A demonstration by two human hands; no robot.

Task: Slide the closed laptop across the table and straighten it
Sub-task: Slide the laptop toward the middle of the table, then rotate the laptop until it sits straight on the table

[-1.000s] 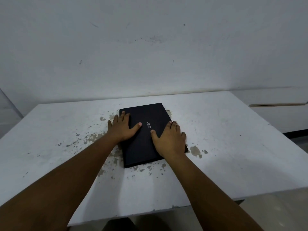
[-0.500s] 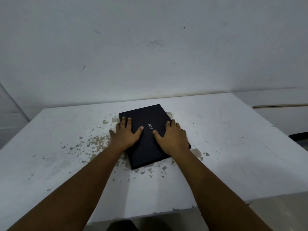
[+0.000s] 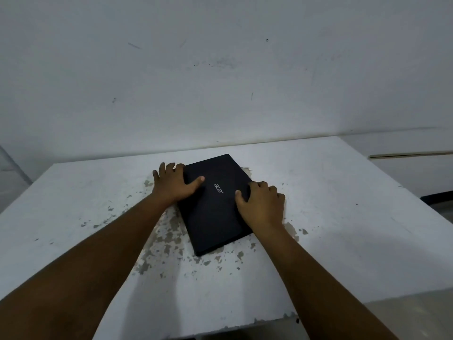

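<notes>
A closed black laptop (image 3: 215, 204) lies flat on the white table (image 3: 343, 229), turned at an angle with a short end toward me. My left hand (image 3: 174, 184) grips its left long edge near the far corner, thumb on the lid. My right hand (image 3: 262, 204) clasps the right long edge near the middle, thumb and fingers curled on the lid. Both hands hide parts of the laptop's edges.
The table's paint is chipped in patches (image 3: 166, 244) around and in front of the laptop. A grey wall (image 3: 220, 82) stands right behind the table's far edge. The table's near edge (image 3: 220, 327) is close to me, and a low ledge (image 3: 411, 155) runs at the right.
My hands slid from resting flat on the lid outward to the laptop's two long edges. The laptop has turned slightly, its near end swinging a little to the right.
</notes>
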